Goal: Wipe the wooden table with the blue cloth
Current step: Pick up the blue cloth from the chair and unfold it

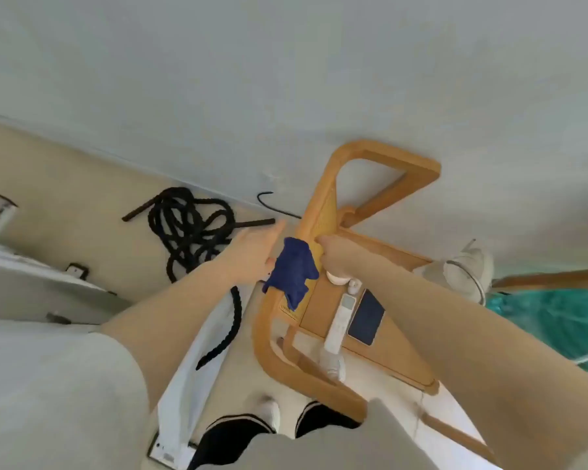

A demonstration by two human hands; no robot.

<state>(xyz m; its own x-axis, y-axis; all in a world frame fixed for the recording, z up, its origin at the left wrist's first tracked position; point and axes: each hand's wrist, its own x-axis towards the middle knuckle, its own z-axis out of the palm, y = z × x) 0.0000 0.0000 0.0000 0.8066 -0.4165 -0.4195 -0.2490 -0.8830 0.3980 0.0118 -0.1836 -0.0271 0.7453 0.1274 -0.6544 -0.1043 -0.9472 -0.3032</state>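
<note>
**Blue cloth draped on the table's side frame, both hands at it**

Head view, looking steeply down. The small light-wood table (323,301) with bentwood side frames stands against a pale grey-white wall (286,79), on a cream floor (82,184). On the tabletop lie a white slim remote control (338,320) and, just beside it, a dark-screened phone (366,317); a small white round object (336,278) sits near the far edge, partly hidden by the right hand.

The dark blue crumpled cloth (294,271) hangs over the woven panel of the table's left side frame. The left hand (255,252) reaches in with fingers extended and fairly straight, its thumb side touching the cloth's edge; whether it pinches the fabric cannot be told. The right hand (336,252) is curled at the cloth's right edge; whether it grips the cloth or the frame cannot be told.

A thick black coiled rope (190,228) lies on the floor to the left. A crumpled teal fabric (554,317) lies at right.
</note>
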